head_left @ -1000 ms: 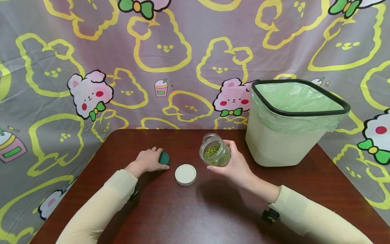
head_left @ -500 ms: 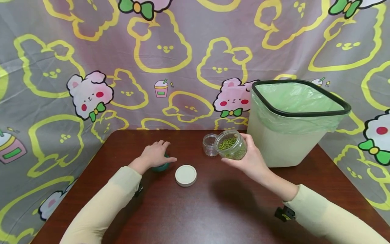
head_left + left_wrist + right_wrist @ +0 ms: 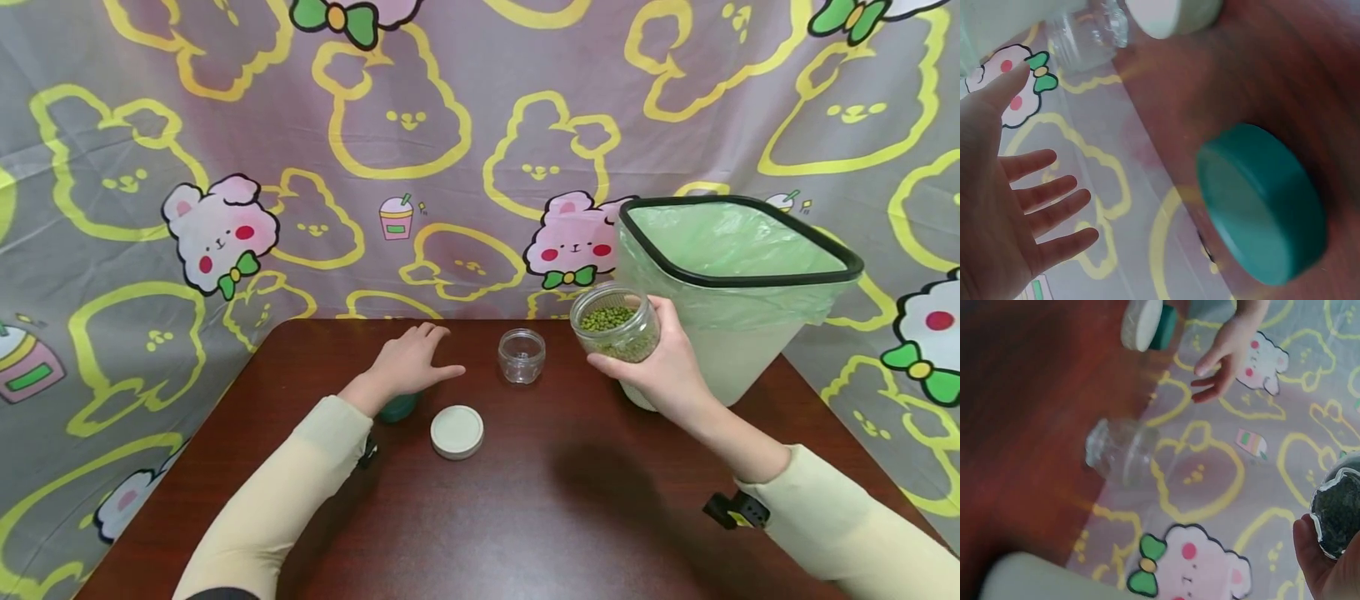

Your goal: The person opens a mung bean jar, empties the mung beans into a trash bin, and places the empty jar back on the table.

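My right hand (image 3: pixel 675 367) grips a clear jar of green beans (image 3: pixel 630 340) from its right side. The jar is tilted, its open mouth toward me, in the air just left of the bin. In the right wrist view only the base of this jar (image 3: pixel 1340 512) shows. Over the table my left hand (image 3: pixel 405 362) hovers with spread fingers and holds nothing. Below it lies a green lid (image 3: pixel 399 407), partly hidden by the hand in the head view. The left wrist view shows that lid (image 3: pixel 1266 203) apart from the fingers. An uncovered clear jar (image 3: pixel 522 358) stands between the hands.
A white lid (image 3: pixel 457 432) lies on the dark red-brown table (image 3: pixel 480 517), right of the green lid. At the back right stands a cream bin (image 3: pixel 720 358) with a black rim and a green liner. A patterned cloth (image 3: pixel 465 108) hangs behind the table.
My right hand has carried the bean jar right and up, away from the clear jar. My left hand has let go of the green lid, risen and moved right.
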Motion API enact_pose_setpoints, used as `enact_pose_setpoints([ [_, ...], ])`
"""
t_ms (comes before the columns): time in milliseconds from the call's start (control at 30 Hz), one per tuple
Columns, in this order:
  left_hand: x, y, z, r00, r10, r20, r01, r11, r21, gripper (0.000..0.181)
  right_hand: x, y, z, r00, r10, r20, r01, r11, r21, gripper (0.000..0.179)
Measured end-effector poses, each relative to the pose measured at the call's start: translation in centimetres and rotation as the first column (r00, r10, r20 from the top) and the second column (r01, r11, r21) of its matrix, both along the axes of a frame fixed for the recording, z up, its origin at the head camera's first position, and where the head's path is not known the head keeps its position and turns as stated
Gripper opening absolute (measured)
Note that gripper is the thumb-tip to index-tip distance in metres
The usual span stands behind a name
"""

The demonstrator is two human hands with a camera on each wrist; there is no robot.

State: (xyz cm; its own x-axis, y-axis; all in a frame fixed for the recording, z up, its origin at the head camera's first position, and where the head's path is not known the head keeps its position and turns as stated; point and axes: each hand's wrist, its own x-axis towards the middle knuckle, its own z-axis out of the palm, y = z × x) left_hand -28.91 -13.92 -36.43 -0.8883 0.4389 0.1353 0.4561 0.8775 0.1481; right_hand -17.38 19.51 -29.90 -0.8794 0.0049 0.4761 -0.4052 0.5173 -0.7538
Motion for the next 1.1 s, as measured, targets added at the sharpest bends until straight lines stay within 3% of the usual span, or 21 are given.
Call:
enact_pose_setpoints([
  [233,-0.6,2.0,1.5,0.999,-0.021,-0.028,0.022,0.999,0.027,0.077,0.3,1.2,2.5,0.997,-0.032,-0.065,0.031,0.999,-0.022,0.079],
  [600,-1.1,5.8,4.3,0.993,-0.085,-0.088,0.089,0.995,0.043,0.075,0.1,2.9,5.7,0.992,-0.085,-0.094,0.08,0.995,-0.051,0.076],
  [733,-1.2,7.3,5.4,0.983,-0.129,-0.132,0.131,0.991,0.007,0.074,-0.2,3.9,7.0,0.986,-0.144,-0.086,0.14,0.989,-0.051,0.072],
  [1100,-1.4,11.5,9.4,0.942,-0.235,-0.239,0.225,0.972,-0.066,0.074,-1.3,6.5,9.5,0.975,-0.214,-0.057,0.207,0.972,-0.106,0.059],
])
